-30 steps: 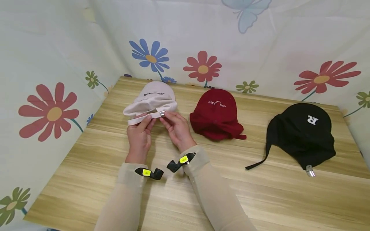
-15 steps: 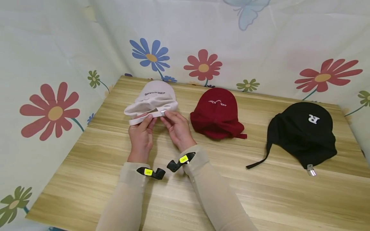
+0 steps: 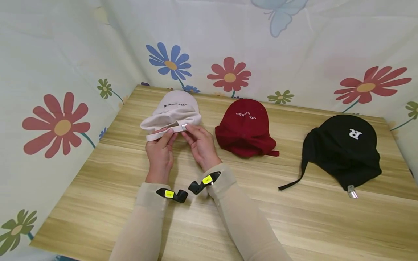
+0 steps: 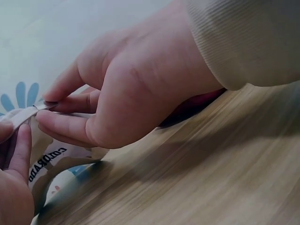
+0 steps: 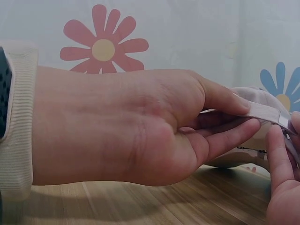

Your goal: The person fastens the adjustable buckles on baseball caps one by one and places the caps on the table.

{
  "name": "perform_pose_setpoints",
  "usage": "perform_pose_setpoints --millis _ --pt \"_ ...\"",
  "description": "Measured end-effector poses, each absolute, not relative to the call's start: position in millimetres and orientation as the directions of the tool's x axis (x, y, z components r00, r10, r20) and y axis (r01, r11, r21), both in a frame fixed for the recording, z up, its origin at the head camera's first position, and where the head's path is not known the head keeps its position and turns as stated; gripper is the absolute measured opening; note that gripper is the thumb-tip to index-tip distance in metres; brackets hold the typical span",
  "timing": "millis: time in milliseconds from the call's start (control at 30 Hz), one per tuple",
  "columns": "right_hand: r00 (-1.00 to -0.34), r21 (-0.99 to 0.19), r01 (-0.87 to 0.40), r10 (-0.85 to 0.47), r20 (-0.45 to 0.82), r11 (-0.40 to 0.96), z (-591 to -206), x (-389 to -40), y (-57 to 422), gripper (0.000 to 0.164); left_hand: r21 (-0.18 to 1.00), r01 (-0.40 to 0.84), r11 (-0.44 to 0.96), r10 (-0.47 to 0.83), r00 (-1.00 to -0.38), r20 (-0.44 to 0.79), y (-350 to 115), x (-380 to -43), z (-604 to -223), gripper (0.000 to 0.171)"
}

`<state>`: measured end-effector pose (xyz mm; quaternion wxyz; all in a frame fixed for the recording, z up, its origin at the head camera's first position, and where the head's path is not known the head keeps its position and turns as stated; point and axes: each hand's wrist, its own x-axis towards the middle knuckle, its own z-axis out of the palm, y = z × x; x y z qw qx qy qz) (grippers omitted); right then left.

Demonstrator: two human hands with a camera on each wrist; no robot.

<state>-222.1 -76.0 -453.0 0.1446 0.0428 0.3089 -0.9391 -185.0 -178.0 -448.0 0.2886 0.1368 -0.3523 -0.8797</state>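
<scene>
A pale, off-white baseball cap (image 3: 177, 101) lies at the table's back left, its back turned toward me. My left hand (image 3: 160, 156) pinches the cap's back strap (image 3: 154, 136) between thumb and fingers, with the strap's end sticking out to the left. At the strap's metal buckle (image 3: 184, 127), my right hand (image 3: 203, 146) pinches with thumb and fingertips. The left wrist view has the right hand (image 4: 136, 84) large, gripping the buckle end. In the right wrist view the left hand (image 5: 154, 126) holds the strap (image 5: 265, 111) taut beside the buckle (image 5: 284, 120).
A dark red cap (image 3: 243, 127) sits right of the hands. Farther right lies a black cap (image 3: 339, 152) with a white R, its strap loose and its metal buckle (image 3: 352, 192) hanging out. Flower-printed cloth (image 3: 287, 54) stands behind the wooden table (image 3: 261, 217).
Over the last second, both hands stay at the cap's strap and buckle. The buckle looks slightly turned, and the left hand has shifted a little to the right.
</scene>
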Motion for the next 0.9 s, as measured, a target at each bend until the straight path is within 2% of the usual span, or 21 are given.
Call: perform_pose_setpoints --millis 367,700,833,900 --pt "-0.956 -0.572 0.293 -0.235 -0.175 -0.767 -452.2 -221.3 -76.6 0.012 0.715 0.411 -0.566 -0.608 -0.793 -0.026 -175.6 -182.7 -446.2 0.018" --pt "-0.950 -0.564 0.311 -0.255 -0.179 -0.765 -450.6 -219.3 -76.9 0.011 0.618 0.422 -0.664 -0.602 -0.791 -0.107 -170.8 -185.7 -447.7 0.020" --pt "-0.948 -0.563 0.318 -0.263 -0.179 -0.763 -449.8 -217.7 -78.5 0.002 0.569 0.423 -0.705 -0.599 -0.785 -0.159 -169.8 -188.7 -447.9 0.019" --pt "-0.948 -0.562 0.318 -0.262 -0.180 -0.763 -449.6 -217.2 -79.2 0.010 0.560 0.422 -0.713 -0.596 -0.785 -0.169 -169.7 -189.6 -447.7 0.018"
